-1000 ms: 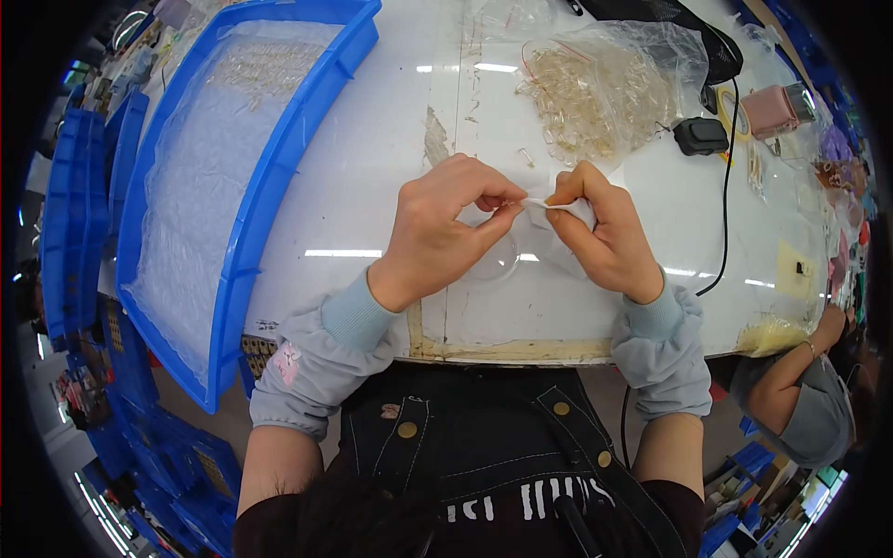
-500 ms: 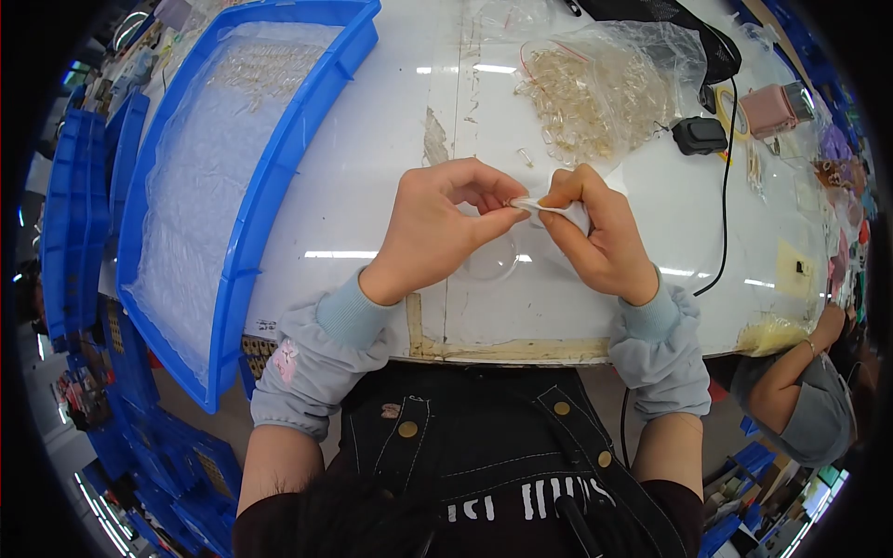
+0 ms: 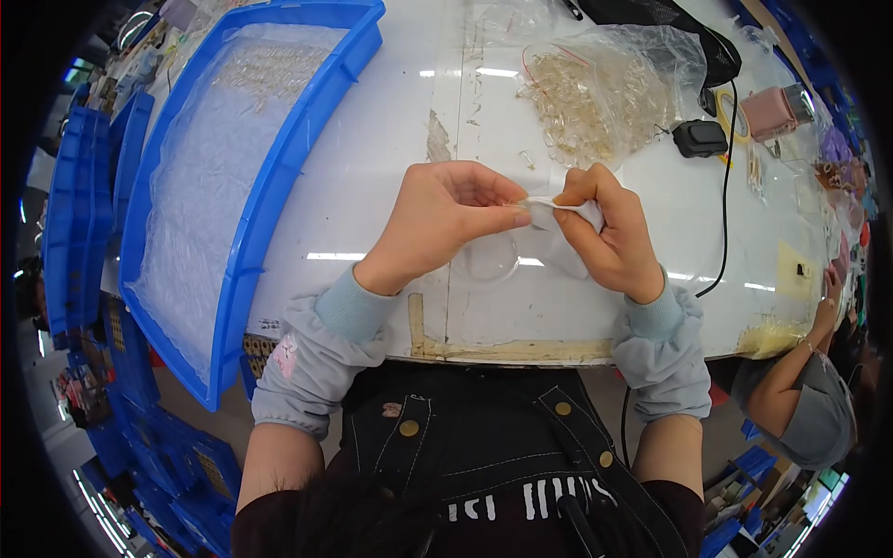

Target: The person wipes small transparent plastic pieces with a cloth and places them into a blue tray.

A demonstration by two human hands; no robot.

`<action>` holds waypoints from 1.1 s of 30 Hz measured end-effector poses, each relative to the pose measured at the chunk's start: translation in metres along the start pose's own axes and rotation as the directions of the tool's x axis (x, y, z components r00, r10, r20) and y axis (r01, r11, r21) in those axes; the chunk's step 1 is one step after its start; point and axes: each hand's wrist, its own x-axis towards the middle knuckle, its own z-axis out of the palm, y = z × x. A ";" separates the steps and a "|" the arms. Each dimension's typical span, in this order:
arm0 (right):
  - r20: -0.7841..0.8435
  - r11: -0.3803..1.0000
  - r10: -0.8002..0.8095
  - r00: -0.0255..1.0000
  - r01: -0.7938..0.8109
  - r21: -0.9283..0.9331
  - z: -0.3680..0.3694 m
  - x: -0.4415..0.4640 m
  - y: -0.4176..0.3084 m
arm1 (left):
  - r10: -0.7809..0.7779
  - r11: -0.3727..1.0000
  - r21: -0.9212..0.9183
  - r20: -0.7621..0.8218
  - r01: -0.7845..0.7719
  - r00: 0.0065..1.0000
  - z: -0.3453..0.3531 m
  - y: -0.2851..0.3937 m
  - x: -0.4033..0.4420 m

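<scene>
My right hand (image 3: 609,228) is closed on a folded white cloth (image 3: 584,212), pinching it between thumb and fingers. The cloth's narrow end reaches left to the fingertips of my left hand (image 3: 437,219). Those fingertips are pinched together around something very small, mostly hidden by the thumb and the cloth. Both hands are held above the white table (image 3: 372,186). Beyond them lies a clear plastic bag (image 3: 642,93) with many small clear and gold-coloured pieces. One loose piece (image 3: 526,160) lies on the table in front of the bag.
A blue tray (image 3: 244,232) lined with clear film stands at the left, with rows of small pieces at its far end. At the right are a black case (image 3: 699,137), a black cable (image 3: 726,214) and a pink pouch (image 3: 768,113). Another person's arm (image 3: 791,372) is at the far right.
My right hand has shifted slightly to the right with the cloth, widening the gap between my hands. My left hand stays nearly in place. The other person's forearm has moved up.
</scene>
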 end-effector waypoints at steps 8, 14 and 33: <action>-0.030 0.996 0.084 0.996 -0.083 0.033 -0.005 0.000 -0.003 | 0.028 0.999 -0.022 0.002 -0.028 1.000 -0.003 0.003 -0.002; -0.131 0.999 0.034 0.991 -0.030 0.036 -0.014 0.000 0.001 | 0.042 0.992 -0.116 -0.098 -0.053 0.994 -0.021 0.022 -0.034; -0.109 0.999 0.048 0.993 -0.049 -0.003 -0.010 0.000 -0.006 | 0.272 0.879 0.472 -0.604 0.061 0.749 -0.305 0.087 -0.046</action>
